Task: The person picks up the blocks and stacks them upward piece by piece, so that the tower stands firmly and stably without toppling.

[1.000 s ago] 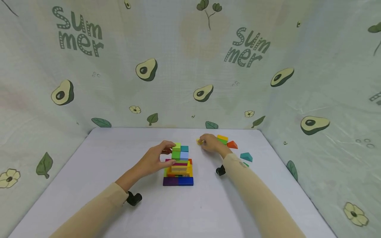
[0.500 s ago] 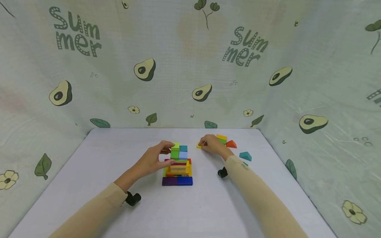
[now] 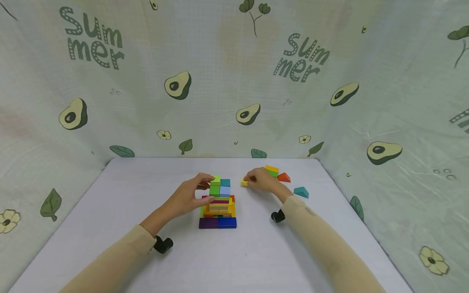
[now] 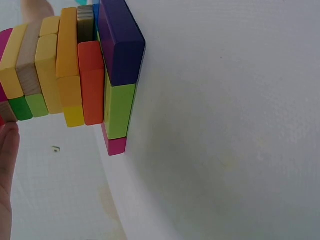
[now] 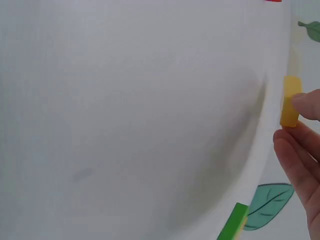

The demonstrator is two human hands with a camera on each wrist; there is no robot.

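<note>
A tower of coloured wooden blocks (image 3: 220,206) stands on the table, with a purple and a blue block along its front base. My left hand (image 3: 190,194) rests against the tower's left side, index finger by the lime block (image 3: 215,180) at the top and thumb lower down by the magenta layer. In the left wrist view, fingertips (image 4: 9,131) touch the upper blocks' side. Right of the tower, my right hand (image 3: 261,179) pinches a small yellow block (image 5: 290,102) between thumb and fingers, close over the table.
Behind the right hand lie a yellow block (image 3: 272,168) and a green block (image 3: 272,173). An orange-red block (image 3: 283,177) and a teal triangular block (image 3: 301,192) lie further right. A patterned cloth (image 3: 220,81) hangs behind the table's far edge.
My right hand has drawn slightly nearer with the yellow block between its fingers. The left hand stays at the tower.
</note>
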